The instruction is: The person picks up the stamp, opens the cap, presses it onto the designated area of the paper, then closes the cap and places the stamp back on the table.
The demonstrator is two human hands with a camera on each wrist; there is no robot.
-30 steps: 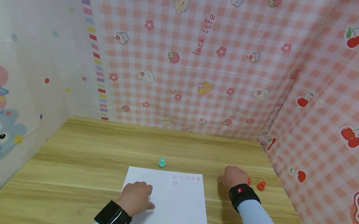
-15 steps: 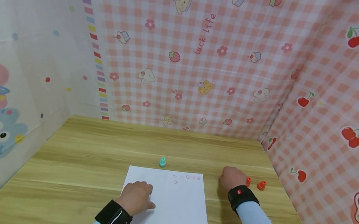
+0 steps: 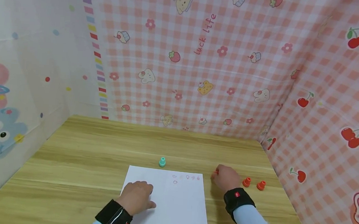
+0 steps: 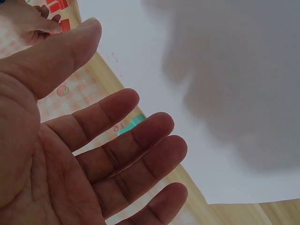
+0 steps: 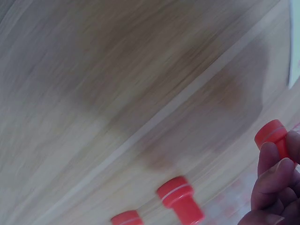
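My right hand (image 3: 226, 178) pinches a small red stamp (image 5: 271, 131) between thumb and fingers, just right of the white paper (image 3: 178, 210). The stamp's wide end shows in the right wrist view; fingers hide much of its handle. My left hand (image 3: 136, 197) is over the paper's left part, palm down, fingers extended and holding nothing. Small red printed marks (image 3: 187, 177) lie along the paper's upper right. Beyond the paper's far edge a teal stamp (image 3: 162, 162) stands upright. Two more red stamps, one nearer (image 3: 246, 182) and one farther right (image 3: 261, 185), stand behind my right hand.
A wooden table (image 3: 76, 174) carries everything. Behind it hangs a pink checked cloth (image 3: 186, 67), with another checked cloth (image 3: 329, 102) at the right and a pale cartoon cloth (image 3: 44, 66) at the left.
My right hand has shifted left toward the paper with the red stamp, uncovering the nearer of the two standing red stamps. My left hand has stayed in place.
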